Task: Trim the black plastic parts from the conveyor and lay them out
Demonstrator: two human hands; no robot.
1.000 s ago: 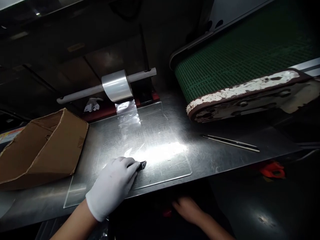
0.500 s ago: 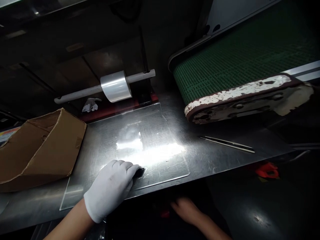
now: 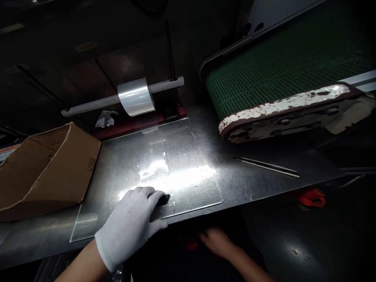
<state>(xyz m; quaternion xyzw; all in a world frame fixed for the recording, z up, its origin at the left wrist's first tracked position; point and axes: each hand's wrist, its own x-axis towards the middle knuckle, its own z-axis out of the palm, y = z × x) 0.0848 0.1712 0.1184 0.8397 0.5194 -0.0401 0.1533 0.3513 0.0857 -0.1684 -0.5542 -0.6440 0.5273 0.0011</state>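
Observation:
My left hand (image 3: 129, 223), in a white glove, rests at the front edge of a clear sheet (image 3: 188, 156) lying on the metal table. Its fingers press down on a small flat black piece (image 3: 163, 199), and the thumb sticks out over the table edge. Most of that piece is hidden under the glove. Just beyond the fingers lies a strip of shiny clear film (image 3: 154, 166). My right hand (image 3: 216, 241) is bare and hangs below the table edge in the dark. Its fingertips are blurred, near something small and red (image 3: 192, 246) that I cannot make out.
A roll of clear film (image 3: 136, 97) sits on a rod behind the sheet. An open cardboard box (image 3: 70, 168) stands left. At right are a green conveyor belt (image 3: 264, 86) and tweezers (image 3: 268, 167). An orange-red object (image 3: 313, 197) lies lower right, and crumpled white material (image 3: 105, 118) lies behind.
My left thumb has spread away from the fingers toward the table edge. The film strip now looks longer toward the roll. My right hand has barely moved, and the view has shifted slightly.

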